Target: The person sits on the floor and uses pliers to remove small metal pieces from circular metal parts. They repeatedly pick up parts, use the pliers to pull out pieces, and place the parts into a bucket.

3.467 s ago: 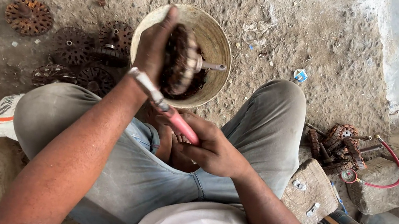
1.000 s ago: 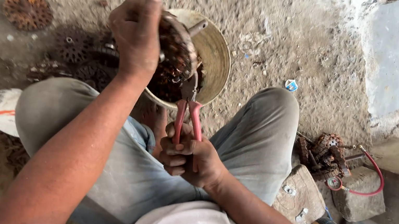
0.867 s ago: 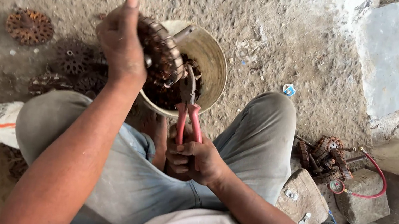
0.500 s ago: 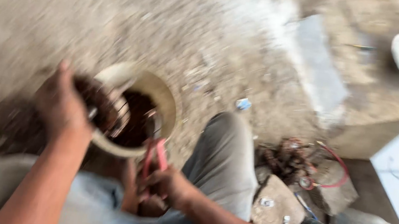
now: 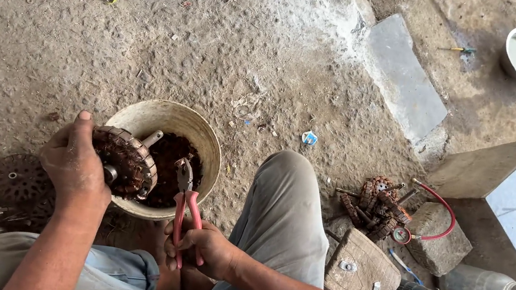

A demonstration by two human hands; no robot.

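Big round bowl [image 5: 206, 151] sits on dirt floor [image 5: 232, 46] btwn the knees. Left hand [image 5: 74, 165], fingers shut tight, holds rusty motor part [image 5: 129, 161] over bowl's left rim. Right hand [image 5: 205, 247] grips pink pliers [image 5: 184, 205], tips open a bit, over bowl.

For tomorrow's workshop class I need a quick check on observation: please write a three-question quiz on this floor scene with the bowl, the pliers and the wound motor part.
1. True or false: the left hand holds the wound motor part over the bowl.
2. What does the right hand grip? A red-handled pliers B hammer C screwdriver
3. Fill in: the bowl stands on the ____.

Key: 1 true. 2 A, the pliers. 3 ground.
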